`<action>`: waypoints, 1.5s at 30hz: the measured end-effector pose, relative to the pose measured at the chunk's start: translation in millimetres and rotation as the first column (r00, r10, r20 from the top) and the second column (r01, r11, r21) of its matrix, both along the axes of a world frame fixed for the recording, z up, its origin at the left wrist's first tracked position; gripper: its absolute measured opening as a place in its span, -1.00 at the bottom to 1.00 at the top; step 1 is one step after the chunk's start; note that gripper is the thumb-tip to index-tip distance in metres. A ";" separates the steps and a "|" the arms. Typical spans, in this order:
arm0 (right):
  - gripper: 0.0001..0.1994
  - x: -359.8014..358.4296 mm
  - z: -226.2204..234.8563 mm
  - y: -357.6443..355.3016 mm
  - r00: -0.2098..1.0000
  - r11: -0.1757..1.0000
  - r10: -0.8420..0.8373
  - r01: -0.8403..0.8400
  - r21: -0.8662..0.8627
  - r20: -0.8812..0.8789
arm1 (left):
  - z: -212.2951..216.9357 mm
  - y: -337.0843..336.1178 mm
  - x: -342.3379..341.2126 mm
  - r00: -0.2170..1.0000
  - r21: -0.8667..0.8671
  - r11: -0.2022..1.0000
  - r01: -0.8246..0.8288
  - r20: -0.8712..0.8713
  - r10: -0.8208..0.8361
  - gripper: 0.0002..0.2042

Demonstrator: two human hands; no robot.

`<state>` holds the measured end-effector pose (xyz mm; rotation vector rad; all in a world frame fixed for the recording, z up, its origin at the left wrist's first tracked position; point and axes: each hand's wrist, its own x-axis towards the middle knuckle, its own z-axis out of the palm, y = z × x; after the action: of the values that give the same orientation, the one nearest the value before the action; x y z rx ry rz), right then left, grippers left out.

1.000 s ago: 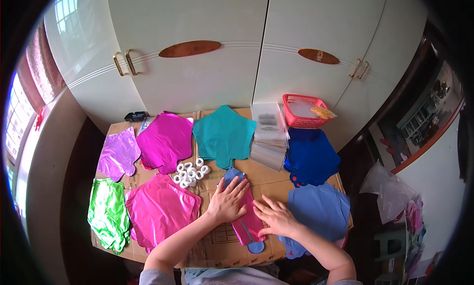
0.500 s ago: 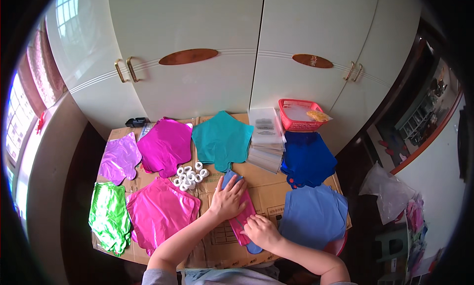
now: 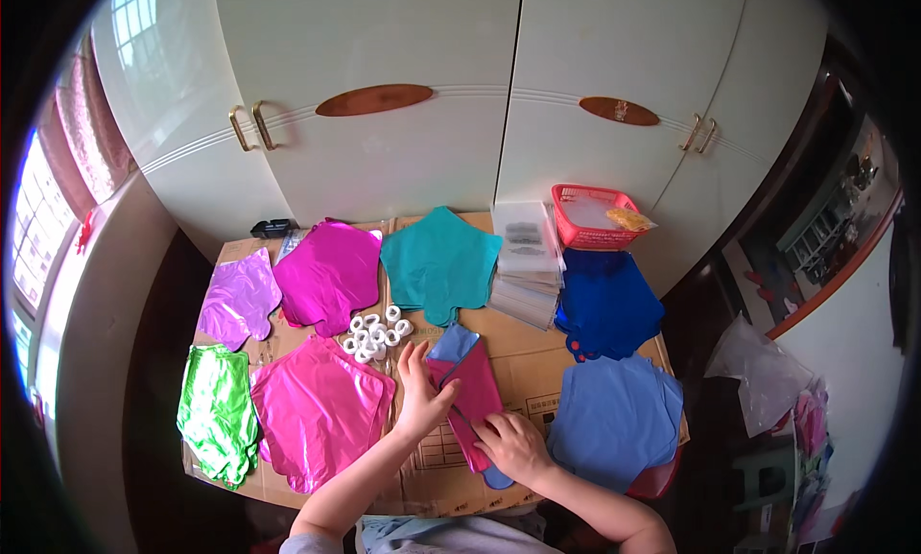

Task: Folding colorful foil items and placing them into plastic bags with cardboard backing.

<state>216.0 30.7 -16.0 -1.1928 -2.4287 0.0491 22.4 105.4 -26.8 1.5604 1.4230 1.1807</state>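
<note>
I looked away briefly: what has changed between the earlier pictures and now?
The left hand no longer lies flat on the folded pink-and-blue sheets; it has shifted to their left edge, turned on its side. The right hand has gone from spread at their right edge to curled over their lower part. The white rings and teal pile stayed put.

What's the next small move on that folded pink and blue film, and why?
I'd probably smooth the upper left edge of the folded film with the left hand: that edge seems loose beside the spread thumb and fingers, while the right hand rests on the lower right side.
</note>
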 end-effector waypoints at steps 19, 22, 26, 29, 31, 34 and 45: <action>-0.66 1.5 -4.4 0.6 1.000 0.998 0.004 -0.005 -0.062 -0.022 | 32.1 16.2 5.1 0.681 -0.370 0.922 0.117 -0.646 -0.346 -0.61; -0.65 0.1 -5.2 2.6 0.999 0.999 0.016 -0.018 -0.043 -0.049 | 18.8 5.5 1.6 0.666 -0.255 0.950 0.182 -0.679 -0.310 -0.61; -0.64 -1.1 -3.8 7.6 0.997 0.998 0.050 -0.053 -0.037 -0.062 | 0.3 6.2 -12.0 0.737 -0.059 0.952 0.300 -0.619 -0.271 -0.60; -0.64 -3.6 -4.3 15.9 0.996 0.998 0.052 -0.055 -0.029 -0.074 | 8.6 8.3 -13.6 0.760 -0.023 0.963 0.268 -0.610 -0.226 -0.61; -0.64 -5.8 -3.8 19.0 0.996 0.998 0.057 -0.059 -0.031 -0.063 | 6.1 8.1 -17.9 0.742 -0.048 0.962 0.269 -0.626 -0.239 -0.61; -0.60 -4.9 -6.3 20.5 0.996 0.997 0.058 -0.061 -0.040 -0.073 | 8.1 5.3 -20.4 0.711 0.003 0.951 0.308 -0.665 -0.228 -0.66; -0.55 -5.8 -3.6 18.3 0.999 1.000 -0.027 0.027 -0.007 -0.045 | 3.6 -5.1 -18.8 0.711 0.121 0.929 0.350 -0.680 -0.180 -0.73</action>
<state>210.3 49.0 -19.7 -1.2137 -2.3752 0.0750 3.7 100.3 -23.2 2.4388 1.4178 0.6476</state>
